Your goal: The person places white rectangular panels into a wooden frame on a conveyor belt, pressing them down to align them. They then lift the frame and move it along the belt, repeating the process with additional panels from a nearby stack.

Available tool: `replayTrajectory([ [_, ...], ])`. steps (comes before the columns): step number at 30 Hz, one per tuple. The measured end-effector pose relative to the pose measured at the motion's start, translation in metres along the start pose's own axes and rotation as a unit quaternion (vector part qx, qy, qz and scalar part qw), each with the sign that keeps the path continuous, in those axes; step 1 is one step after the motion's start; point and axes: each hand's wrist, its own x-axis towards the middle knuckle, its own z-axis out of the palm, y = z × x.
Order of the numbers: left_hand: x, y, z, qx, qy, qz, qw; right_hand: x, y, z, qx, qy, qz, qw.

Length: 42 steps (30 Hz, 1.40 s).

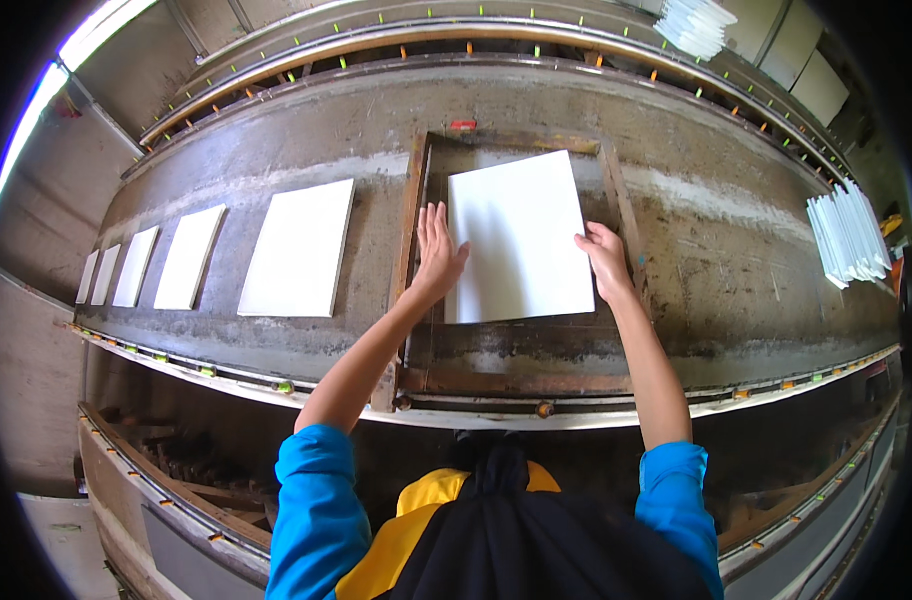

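A white rectangular sheet or thin stack (521,240) is between my hands, over a dark wooden frame (616,180) on the long table. My left hand (441,252) is at the sheet's left edge, open, its fingers stretched out and the thumb over the white surface. On the opposite edge my right hand (604,260) is closed, with its thumb on top and the fingers curled at the side. Whether the sheet rests on the frame or is raised a little, I cannot tell. A shadow falls across its left half.
Several white rectangular stacks (298,250) lie in a row to the left. Fanned white pieces (848,235) stand at the table's right end. A small red object (463,125) is behind the frame. The table's near rail (476,412) carries coloured clips; another railed table runs beyond.
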Motion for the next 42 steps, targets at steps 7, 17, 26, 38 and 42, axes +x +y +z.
replayTrajectory([
  [7,0.095,0.059,-0.092,0.047,0.1,0.122,0.986,0.0,-0.09,-0.036,-0.063,-0.021,-0.178,0.982],
  [17,0.104,0.06,-0.089,-0.387,0.051,-0.085,0.917,-0.036,-0.12,-0.034,-0.382,0.225,-0.386,0.809],
  [26,0.053,0.1,-0.051,-0.634,0.041,-0.216,0.741,-0.031,-0.075,0.008,0.276,0.035,-0.075,0.957],
  [38,-0.008,0.01,-0.062,-0.387,-0.082,-0.287,0.872,-0.018,-0.009,-0.013,0.11,0.028,0.061,0.992],
  [42,-0.008,0.014,-0.037,-0.296,-0.073,-0.287,0.908,-0.018,0.009,0.001,0.111,-0.018,0.065,0.992],
])
